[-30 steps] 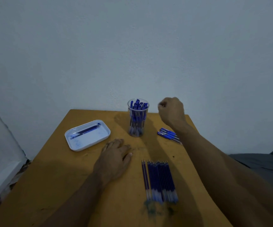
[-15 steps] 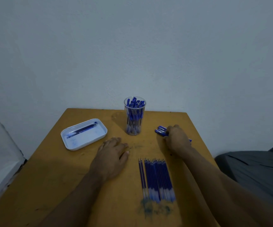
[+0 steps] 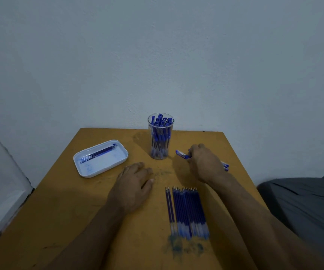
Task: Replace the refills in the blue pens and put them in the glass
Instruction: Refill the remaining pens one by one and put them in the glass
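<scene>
A clear glass (image 3: 160,141) full of blue pens stands at the back middle of the wooden table (image 3: 60,211). To its right my right hand (image 3: 206,164) rests over a small pile of blue pens, fingers closed on one blue pen (image 3: 182,154) whose tip sticks out to the left; other pen ends (image 3: 225,166) show behind the wrist. My left hand (image 3: 134,184) lies flat on the table, palm down, holding nothing. A row of several blue refills (image 3: 187,211) lies in front of my right forearm.
A white tray (image 3: 83,168) with a few used refills (image 3: 99,153) sits at the left. Blue ink smears (image 3: 182,246) mark the table below the refills. A wall stands directly behind the table. Dark cloth (image 3: 303,207) lies off the right edge.
My right hand came down from near the glass's rim to the pen pile on the right and closed on a pen. My left hand stayed flat in place.
</scene>
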